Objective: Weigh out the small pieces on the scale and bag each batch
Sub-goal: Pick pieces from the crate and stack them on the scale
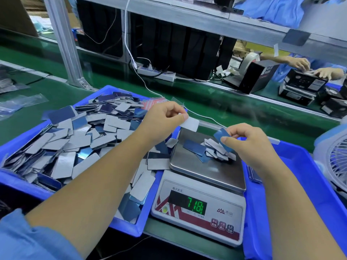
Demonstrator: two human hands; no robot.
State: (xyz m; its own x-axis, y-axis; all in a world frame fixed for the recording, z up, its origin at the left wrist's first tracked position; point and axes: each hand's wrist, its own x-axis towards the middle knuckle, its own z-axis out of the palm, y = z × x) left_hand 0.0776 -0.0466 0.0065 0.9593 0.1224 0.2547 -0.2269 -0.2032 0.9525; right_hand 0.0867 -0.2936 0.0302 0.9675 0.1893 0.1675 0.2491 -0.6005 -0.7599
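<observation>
Blue plastic bin (22, 182) at left, heaped with small flat grey-and-blue rectangular pieces (78, 139). Left hand (161, 121) pinching one pale grey piece (190, 124) above digital scale (199, 209). Small pile of pieces (210, 150) on steel pan. Right hand (249, 141) pinching blue piece (222, 136) over pile.

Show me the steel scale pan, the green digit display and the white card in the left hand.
steel scale pan (189, 166), head view, bare front-left surface.
green digit display (195, 205), head view, digits.
white card (190, 124), head view, centre.
</observation>
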